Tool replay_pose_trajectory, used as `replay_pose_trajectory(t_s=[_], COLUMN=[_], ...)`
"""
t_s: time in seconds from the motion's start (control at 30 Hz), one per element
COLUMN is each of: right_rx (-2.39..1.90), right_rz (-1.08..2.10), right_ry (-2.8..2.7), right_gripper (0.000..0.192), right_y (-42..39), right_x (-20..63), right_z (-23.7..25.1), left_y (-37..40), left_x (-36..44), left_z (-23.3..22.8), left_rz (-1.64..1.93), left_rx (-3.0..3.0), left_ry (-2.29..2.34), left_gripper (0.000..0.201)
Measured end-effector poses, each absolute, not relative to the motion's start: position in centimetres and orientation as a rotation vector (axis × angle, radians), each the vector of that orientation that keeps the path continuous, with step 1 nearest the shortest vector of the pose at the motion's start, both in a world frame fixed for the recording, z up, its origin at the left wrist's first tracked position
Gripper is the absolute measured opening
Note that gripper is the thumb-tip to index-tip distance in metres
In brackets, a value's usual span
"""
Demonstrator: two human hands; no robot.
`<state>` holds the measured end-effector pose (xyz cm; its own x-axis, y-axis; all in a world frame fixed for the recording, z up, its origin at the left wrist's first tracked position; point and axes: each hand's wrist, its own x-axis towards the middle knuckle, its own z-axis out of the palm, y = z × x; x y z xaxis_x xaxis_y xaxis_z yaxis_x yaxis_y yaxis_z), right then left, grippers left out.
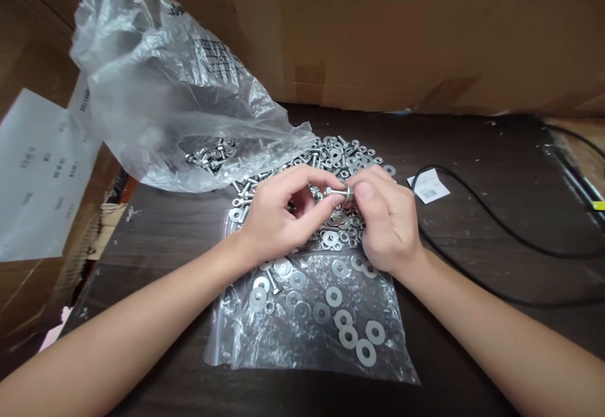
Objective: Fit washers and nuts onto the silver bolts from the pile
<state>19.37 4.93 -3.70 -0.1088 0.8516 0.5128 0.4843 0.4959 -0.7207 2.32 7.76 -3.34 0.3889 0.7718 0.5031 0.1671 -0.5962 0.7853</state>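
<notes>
Between the fingertips of both hands lies a silver bolt [336, 192], roughly level, its head to the left. My left hand [281, 212] pinches it near the head with thumb and forefinger. My right hand [391, 218] is closed on the other end, where a washer [349, 193] sits around the shank; whether a nut is there too, the fingers hide. Below and behind the hands spreads a pile of loose bolts, nuts and washers [338, 152]. Under my wrists is a clear zip bag [302, 348] with several flat washers [365, 352] on it.
A large crumpled clear plastic bag [189, 83] stands at the back left, with more bolts [212, 154] inside. White paper [35, 177] hangs at far left. A small white label [429, 186] and a black cable [496, 218] lie right. Cardboard [401, 33] walls the back of the dark table [155, 228].
</notes>
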Motion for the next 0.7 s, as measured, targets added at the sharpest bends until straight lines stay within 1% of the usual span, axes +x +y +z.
replay_pose_trajectory(t_s=[0.07,0.1,0.2,0.47,0.57,0.7], right_rx=[-1.13,-1.119,-1.073,-1.014,-1.025,-1.008], right_rz=[0.46,0.452,0.419,0.361,0.363,0.412], right_ry=[-1.748,-1.753,-1.791,-1.801,-1.812,-1.827], right_gripper=[0.015,0.01,0.011,0.004,0.013,0.035], right_y=[4.88,4.85,4.81,4.77,4.78,4.87], right_x=[19.35,19.32,19.17,19.06,19.11,19.21], right_z=[-3.56,-3.51,-3.44,-3.29,-3.33,-3.55], left_y=[7.72,7.7,7.66,7.58,7.52,7.47], left_x=[2.38,2.4,2.38,2.26,2.27,2.2], left_z=[-3.34,-3.34,-3.36,-3.22,-3.26,-3.19], left_rz=[1.208,1.206,1.199,1.185,1.205,1.224], left_rx=[1.956,1.947,1.956,1.997,2.072,2.237], left_ry=[0.836,0.84,0.824,0.753,0.731,0.674], left_gripper=[0.01,0.01,0.01,0.009,0.009,0.008])
